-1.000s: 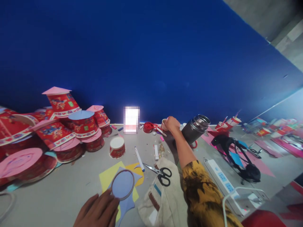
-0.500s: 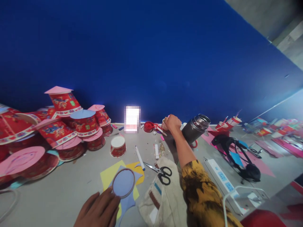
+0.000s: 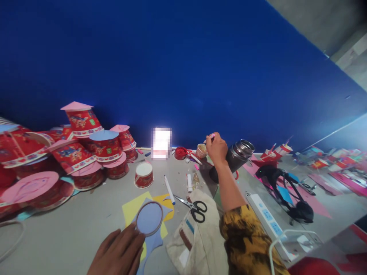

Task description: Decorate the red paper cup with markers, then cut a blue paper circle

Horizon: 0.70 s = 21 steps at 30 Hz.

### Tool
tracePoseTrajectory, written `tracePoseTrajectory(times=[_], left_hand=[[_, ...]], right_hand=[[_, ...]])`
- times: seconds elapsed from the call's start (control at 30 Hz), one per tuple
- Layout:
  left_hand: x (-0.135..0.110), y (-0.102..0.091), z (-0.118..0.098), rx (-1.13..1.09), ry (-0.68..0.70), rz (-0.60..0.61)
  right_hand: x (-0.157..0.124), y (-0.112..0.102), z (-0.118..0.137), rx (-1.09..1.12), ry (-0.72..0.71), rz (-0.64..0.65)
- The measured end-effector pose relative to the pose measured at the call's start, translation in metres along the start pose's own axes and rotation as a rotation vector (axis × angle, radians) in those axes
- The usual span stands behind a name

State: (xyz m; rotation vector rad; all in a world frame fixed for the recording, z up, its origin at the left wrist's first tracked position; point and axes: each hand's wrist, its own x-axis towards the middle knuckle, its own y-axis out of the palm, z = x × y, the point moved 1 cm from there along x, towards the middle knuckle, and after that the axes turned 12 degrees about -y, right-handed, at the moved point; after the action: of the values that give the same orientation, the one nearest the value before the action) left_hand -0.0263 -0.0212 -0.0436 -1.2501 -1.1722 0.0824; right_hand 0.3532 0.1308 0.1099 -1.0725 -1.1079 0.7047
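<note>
My left hand point(image 3: 119, 248) lies flat on the table with its fingers stretched out. Its fingertips touch the edge of a brown ring point(image 3: 162, 214) that rests on light blue paper point(image 3: 155, 244). Above the far side of the table, my right hand point(image 3: 217, 149) is closed in a pinch. A small pinkish tip shows at its fingers; what it is I cannot make out. Just left of this hand stands a small patterned cup point(image 3: 201, 151), and a dark open thermos flask point(image 3: 239, 154) leans behind it on the right. Scissors point(image 3: 196, 209) lie on a beige cloth bag point(image 3: 210, 236).
Stacked red paper tubs point(image 3: 71, 158) with pink and blue lids fill the left side. A lone red tub point(image 3: 144, 175), a marker point(image 3: 169, 190) and a glue stick point(image 3: 189, 183) occupy the middle. At right are a power strip point(image 3: 266, 217) and a black strap headset point(image 3: 283, 191).
My right hand has drawn back and to the right from the small patterned cup, which now shows fully. The left hand stays by the ring.
</note>
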Motion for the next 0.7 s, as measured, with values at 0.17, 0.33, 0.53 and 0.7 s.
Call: tracePoseTrajectory(times=[0.17,0.33,0.53,0.7], left_hand=[[0.004,-0.002,-0.001,-0.021,-0.014,-0.005],[0.005,-0.003,-0.001,-0.036,-0.019,0.018],[0.010,-0.008,-0.004,-0.047,-0.016,0.003],[0.013,-0.010,-0.006,-0.058,-0.012,-0.001]], right_hand=[[0.003,0.007,0.000,0.034,-0.042,0.042],[0.002,0.011,-0.002,0.063,-0.058,0.041],[-0.026,0.011,-0.004,0.208,-0.151,-0.092],[-0.061,0.035,-0.008,0.538,-0.178,-0.018]])
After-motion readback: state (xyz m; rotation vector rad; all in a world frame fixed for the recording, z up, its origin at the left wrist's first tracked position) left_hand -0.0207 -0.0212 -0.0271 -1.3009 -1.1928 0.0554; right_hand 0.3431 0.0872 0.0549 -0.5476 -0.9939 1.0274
